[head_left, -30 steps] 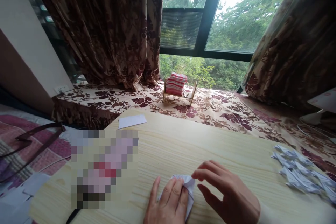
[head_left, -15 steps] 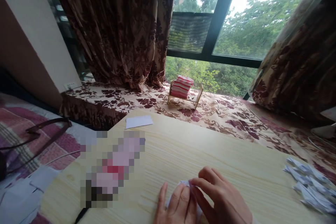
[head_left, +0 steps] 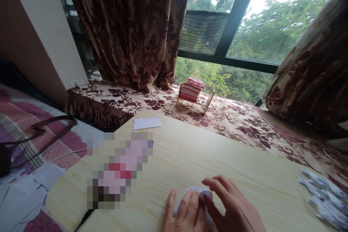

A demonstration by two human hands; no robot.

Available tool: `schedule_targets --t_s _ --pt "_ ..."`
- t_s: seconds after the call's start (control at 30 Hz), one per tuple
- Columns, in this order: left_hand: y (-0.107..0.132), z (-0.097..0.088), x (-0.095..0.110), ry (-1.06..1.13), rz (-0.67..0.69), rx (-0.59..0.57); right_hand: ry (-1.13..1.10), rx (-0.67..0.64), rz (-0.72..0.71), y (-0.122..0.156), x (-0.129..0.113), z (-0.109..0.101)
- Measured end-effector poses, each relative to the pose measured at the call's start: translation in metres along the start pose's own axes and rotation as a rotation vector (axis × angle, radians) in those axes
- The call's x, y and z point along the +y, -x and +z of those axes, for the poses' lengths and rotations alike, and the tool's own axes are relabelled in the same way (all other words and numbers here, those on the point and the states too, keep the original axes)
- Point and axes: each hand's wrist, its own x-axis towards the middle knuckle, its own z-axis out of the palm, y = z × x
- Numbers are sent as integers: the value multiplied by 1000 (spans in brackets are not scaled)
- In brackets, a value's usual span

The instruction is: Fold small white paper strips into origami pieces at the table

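A small piece of folded white paper (head_left: 198,189) lies on the light wooden table (head_left: 174,148) near the bottom of the view. My left hand (head_left: 185,212) rests flat on it, fingers stretched out and partly covering it. On the paper's right side, my right hand (head_left: 233,204) has its thumb against a raised, curled flap. Its index finger is lifted, apart from the thumb. The lower part of the paper is hidden under my hands.
Folded paper pieces (head_left: 324,197) are heaped at the table's right. A flat white paper (head_left: 147,123) lies at the far edge. A blurred-out pinkish object (head_left: 127,166) with a black cord is on the left. Loose papers (head_left: 24,195) lie on the bed beyond the left edge.
My right index finger has let go of the paper's edge and lifted away from the thumb. The flap now stands curled. The whole view has shifted slightly.
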Motion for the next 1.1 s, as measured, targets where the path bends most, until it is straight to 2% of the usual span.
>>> schedule_targets --t_s 0.27,0.47,0.63,0.87,1.1 --pt "-3 -11 2 15 -4 -164 -80 -95 36 -19 -10 -5" --pt "-9 -25 -2 3 62 -278 30 4 107 -4 -5 -14" --pt "-13 -29 1 53 9 -264 74 4 156 4 -12 -13" --pt "-15 -30 2 76 -13 -254 161 101 206 -1 -23 -13" --pt "-17 -29 1 118 -27 -199 153 56 204 2 -24 -10"
